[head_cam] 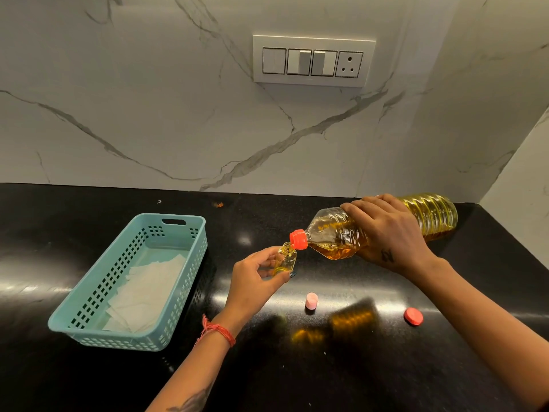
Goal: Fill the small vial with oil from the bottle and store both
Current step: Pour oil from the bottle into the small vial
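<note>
While the bottle (383, 226) lies tipped almost flat in our right hand (389, 233), fingers wrapped over its middle, we log the pouring step as under way. Our left hand (252, 281) pinches the vial (285, 260) between thumb and fingertips, held above the counter (326, 382), its open mouth just under the bottle's red spout (298, 239). Some yellow oil already sits in the vial. Loose on the counter: a pink cap (311, 301) and a red cap (413, 316), well apart. The blue basket (190, 257), lined with paper, stands to the left. Next, we judge: level the bottle once the vial fills, then cap both and store them.
</note>
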`<action>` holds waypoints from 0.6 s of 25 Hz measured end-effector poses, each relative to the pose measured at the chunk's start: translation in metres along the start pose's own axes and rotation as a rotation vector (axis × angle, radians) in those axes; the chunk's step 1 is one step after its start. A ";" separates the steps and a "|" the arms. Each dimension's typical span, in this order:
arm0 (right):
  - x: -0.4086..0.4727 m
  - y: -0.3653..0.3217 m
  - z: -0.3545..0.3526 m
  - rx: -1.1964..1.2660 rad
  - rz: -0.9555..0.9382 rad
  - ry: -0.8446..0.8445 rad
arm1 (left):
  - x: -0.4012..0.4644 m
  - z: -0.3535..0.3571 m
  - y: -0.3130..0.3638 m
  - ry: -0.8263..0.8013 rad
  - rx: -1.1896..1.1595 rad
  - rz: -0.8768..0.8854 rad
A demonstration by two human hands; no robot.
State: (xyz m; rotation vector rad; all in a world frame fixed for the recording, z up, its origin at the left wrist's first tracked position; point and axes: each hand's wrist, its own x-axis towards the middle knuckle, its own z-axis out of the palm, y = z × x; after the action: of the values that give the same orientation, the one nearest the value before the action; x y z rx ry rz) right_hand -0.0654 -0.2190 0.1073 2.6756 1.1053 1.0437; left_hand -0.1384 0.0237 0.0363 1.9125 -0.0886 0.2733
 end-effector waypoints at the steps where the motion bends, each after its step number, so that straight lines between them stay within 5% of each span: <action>1: 0.000 0.000 0.000 -0.002 0.000 0.000 | 0.000 0.000 0.001 -0.001 0.002 0.002; 15: 0.000 0.000 -0.004 -0.007 0.009 -0.003 | -0.003 0.001 -0.001 0.000 0.009 -0.019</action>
State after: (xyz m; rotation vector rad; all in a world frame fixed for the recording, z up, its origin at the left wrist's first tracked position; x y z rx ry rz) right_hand -0.0676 -0.2198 0.1108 2.6790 1.0876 1.0426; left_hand -0.1413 0.0223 0.0345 1.9210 -0.0692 0.2619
